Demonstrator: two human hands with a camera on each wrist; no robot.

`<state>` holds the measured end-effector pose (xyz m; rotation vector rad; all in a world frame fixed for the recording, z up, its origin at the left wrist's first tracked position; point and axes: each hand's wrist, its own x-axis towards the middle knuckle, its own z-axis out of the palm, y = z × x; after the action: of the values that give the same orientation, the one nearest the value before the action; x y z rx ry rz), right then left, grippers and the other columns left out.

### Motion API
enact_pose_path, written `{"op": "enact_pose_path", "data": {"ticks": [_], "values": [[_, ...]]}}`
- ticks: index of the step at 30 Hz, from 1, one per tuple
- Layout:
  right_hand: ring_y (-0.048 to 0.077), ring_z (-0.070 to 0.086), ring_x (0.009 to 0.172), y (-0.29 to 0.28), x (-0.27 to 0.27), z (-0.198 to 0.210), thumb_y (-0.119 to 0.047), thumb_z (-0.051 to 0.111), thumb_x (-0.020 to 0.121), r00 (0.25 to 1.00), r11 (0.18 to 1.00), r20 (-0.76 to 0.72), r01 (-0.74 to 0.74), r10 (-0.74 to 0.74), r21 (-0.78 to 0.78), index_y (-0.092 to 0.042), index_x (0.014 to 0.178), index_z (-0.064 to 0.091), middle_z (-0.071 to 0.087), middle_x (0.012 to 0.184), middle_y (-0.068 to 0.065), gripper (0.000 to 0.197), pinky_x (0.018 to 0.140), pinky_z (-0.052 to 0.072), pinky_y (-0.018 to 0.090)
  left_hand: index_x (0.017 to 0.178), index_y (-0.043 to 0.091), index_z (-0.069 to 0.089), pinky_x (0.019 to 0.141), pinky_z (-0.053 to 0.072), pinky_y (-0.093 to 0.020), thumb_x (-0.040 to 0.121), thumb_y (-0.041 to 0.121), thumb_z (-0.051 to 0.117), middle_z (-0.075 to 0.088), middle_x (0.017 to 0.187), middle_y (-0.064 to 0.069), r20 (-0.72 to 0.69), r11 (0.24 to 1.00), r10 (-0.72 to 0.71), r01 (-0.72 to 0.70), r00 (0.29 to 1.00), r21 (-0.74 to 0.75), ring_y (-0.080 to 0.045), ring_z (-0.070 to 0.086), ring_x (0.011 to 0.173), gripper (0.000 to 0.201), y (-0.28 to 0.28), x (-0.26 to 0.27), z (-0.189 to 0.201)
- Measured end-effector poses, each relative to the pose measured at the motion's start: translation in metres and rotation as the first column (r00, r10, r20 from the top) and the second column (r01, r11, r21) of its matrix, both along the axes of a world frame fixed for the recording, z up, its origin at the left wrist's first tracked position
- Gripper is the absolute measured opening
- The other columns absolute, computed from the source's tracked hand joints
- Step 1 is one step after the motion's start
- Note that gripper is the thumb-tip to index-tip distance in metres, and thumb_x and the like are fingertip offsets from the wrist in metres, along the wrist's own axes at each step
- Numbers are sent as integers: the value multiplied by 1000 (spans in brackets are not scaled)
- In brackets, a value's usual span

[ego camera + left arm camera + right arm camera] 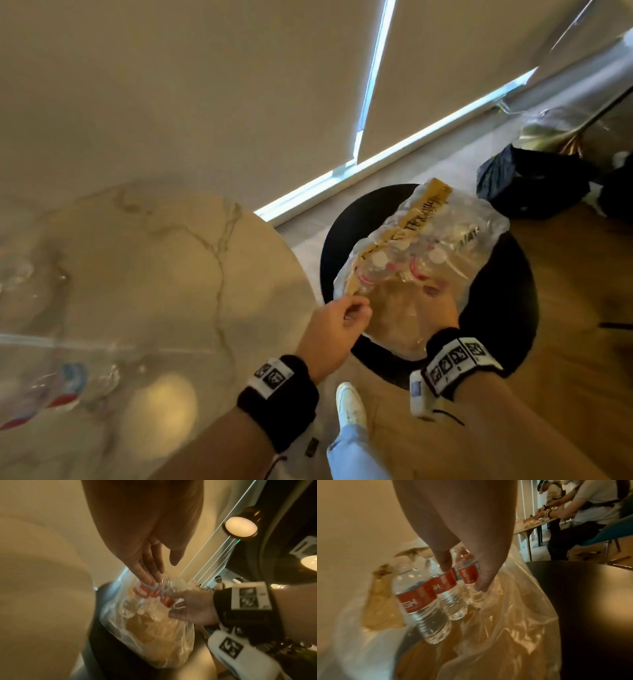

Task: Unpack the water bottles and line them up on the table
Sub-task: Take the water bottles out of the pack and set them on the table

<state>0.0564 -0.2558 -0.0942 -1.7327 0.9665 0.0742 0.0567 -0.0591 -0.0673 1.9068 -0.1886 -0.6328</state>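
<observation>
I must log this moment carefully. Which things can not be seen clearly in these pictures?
- Bottle count in the pack: head view, crumpled wrap and glare hide it.
- Right hand grip: head view, wrap covers the fingers; right wrist view, blurred, fingers near the bottles.
- Bottles on the table: head view, blurred, cut by the left edge.
- Left hand: what it pinches is unclear.

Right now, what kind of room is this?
Probably an office lounge or meeting room: a marble table, window blinds, and other people working at a long table behind.
</observation>
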Motion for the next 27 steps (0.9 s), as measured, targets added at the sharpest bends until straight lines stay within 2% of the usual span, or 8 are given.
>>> {"op": "enact_pose_path", "data": {"ticks": [2, 5, 7, 11, 14, 19, 23, 27], "values": [[24, 66, 100, -24, 16, -19, -42, 74, 70, 999, 999, 5, -39, 39, -17, -17, 105, 58, 66, 96, -1, 46, 88, 51, 30, 133, 24, 57, 103, 51, -28, 99, 36, 59, 68, 127, 3, -36, 996, 25, -22, 999, 81, -10, 64, 116, 36, -44, 18, -31], [-4, 55, 75, -37, 32, -29, -22, 68, 90, 999, 1000, 23, -29, 29, 12, -16, 102, 54, 57, 81, -14, 19, 57, 38, -6, 130, 25, 53, 105, 50, -38, 88, 33, 71, 64, 129, 1, 37, 961, 244, -246, 969, 129, -17, 61, 117, 47, -81, 43, -65], [4, 60, 73, -44, 40, -36, -22, 68, 91, 999, 998, 50, 14, -11, -60, -17, 104, 58, 58, 78, -12, 17, 56, 39, -2, 124, 23, 60, 103, 50, -35, 84, 35, 79, 66, 123, 2, 102, 933, 320, -332, 942, 138, -12, 62, 111, 46, -100, 61, -80], [15, 65, 101, -49, 29, -65, -45, 71, 81, 999, 986, 11, -31, 34, -167, -30, 115, 58, 69, 105, -7, 39, 89, 53, 30, 120, 24, 66, 91, 42, -7, 87, 41, 76, 64, 111, 8, 134, 937, 259, -283, 957, 207, 8, 48, 94, 39, -113, 69, -90], [15, 61, 109, -38, 15, -45, -45, 73, 75, 992, 963, 30, -110, 121, -246, -35, 122, 51, 66, 118, -7, 53, 93, 47, 29, 130, 28, 57, 106, 47, -31, 79, 47, 79, 64, 126, 5, 130, 935, 294, -313, 947, 165, -8, 59, 114, 59, -102, 56, -91], [-5, 53, 99, -5, -18, 17, -31, 79, 77, 952, 927, 139, -222, 273, -303, -28, 119, 56, 59, 104, -19, 48, 78, 36, -1, 125, 32, 59, 84, 50, -10, 80, 44, 82, 70, 113, 16, 57, 950, 312, -313, 949, 8, 6, 65, 103, 53, -57, 3, -29], [4, 60, 104, 56, -43, 59, -40, 78, 77, 884, 859, 186, -336, 429, -386, -28, 123, 55, 66, 113, -12, 52, 91, 48, 23, 120, 31, 60, 82, 55, -16, 78, 46, 82, 71, 107, 16, 106, 910, 413, -414, 904, -17, 2, 67, 96, 50, 13, -43, 3], [0, 62, 98, 155, -61, 68, -41, 77, 77, 788, 802, 192, -527, 585, -282, -33, 118, 52, 66, 106, -16, 49, 84, 51, 21, 121, 30, 59, 81, 56, -22, 74, 47, 83, 71, 109, 15, 133, 838, 532, -543, 836, 63, 1, 66, 96, 55, 115, -81, 18]]}}
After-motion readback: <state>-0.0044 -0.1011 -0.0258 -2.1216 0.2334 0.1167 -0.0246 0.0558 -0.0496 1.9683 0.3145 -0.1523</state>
